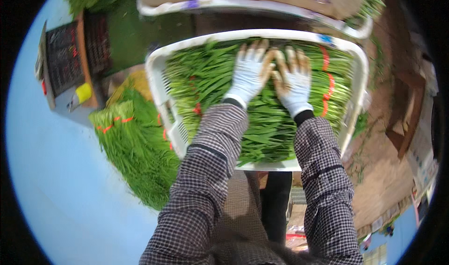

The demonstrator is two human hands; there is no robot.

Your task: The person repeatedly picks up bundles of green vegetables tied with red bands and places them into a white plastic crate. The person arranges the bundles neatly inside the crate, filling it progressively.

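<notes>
A white plastic crate before me is packed with long leafy green vegetables, laid sideways in bundles. Orange-red ties bind stalks at the right side, with more at the left. My left hand, in a white glove with brown-stained fingers, lies flat on the leaves near the crate's middle. Just right of it, my right hand, gloved alike, also rests palm down on the greens. The thumbs are close together; whether they touch is unclear. Neither hand grips anything.
Tied green bundles lie to the left on a blue surface. Another white crate with a brown cover stands beyond mine. A dark slatted object is at the far left, with a yellow item beside it. A brown object stands right.
</notes>
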